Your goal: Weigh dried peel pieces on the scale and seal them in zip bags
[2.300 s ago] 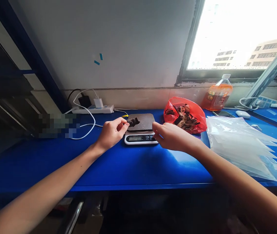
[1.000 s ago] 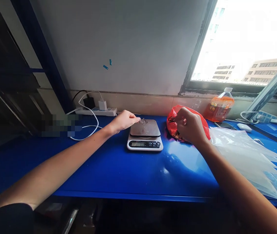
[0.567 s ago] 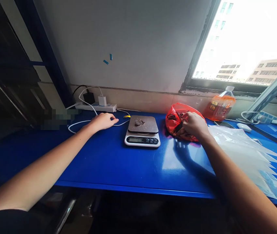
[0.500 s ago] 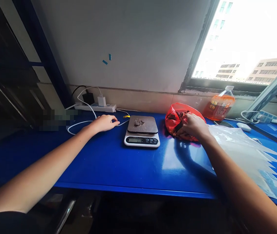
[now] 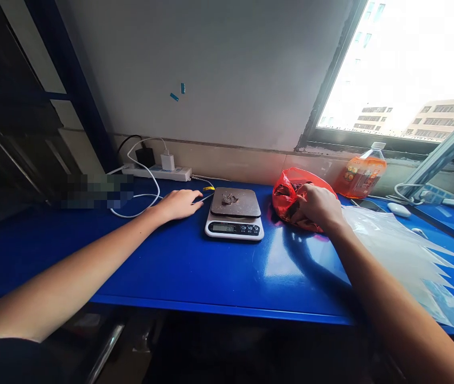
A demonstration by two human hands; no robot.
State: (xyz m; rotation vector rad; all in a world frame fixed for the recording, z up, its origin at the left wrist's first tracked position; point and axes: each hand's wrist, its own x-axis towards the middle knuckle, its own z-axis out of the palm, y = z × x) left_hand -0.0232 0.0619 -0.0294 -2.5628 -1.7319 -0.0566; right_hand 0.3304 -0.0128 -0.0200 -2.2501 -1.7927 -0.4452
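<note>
A white kitchen scale [image 5: 233, 228] with a metal plate stands on the blue table. On its plate lies a small, crumpled, dark brown dried piece [image 5: 230, 199], and the display digits are too blurred to read. My left hand [image 5: 181, 204] rests on the table just left of the scale, open, thumb and fingers apart, holding nothing. To the scale's right is an open red plastic bag [image 5: 291, 178] full of brown dried pieces [image 5: 299, 218]. My right hand [image 5: 319, 205] reaches into its mouth, fingers bent down and closed among the pieces; the fingertips and whatever they hold are hidden.
Clear plastic bags [image 5: 390, 256] lie stacked at the right. Behind them stand a bottle of orange drink [image 5: 361, 173] and a white mouse-like object [image 5: 398, 209]. At the back left, a power strip [image 5: 162, 173] with chargers trails a white cable [image 5: 157, 184]. A window frame rises at the back right.
The view has shifted slightly. My right hand stays in the red bag with its fingers bent, and my left hand stays beside the scale. The piece on the plate has not visibly moved.
</note>
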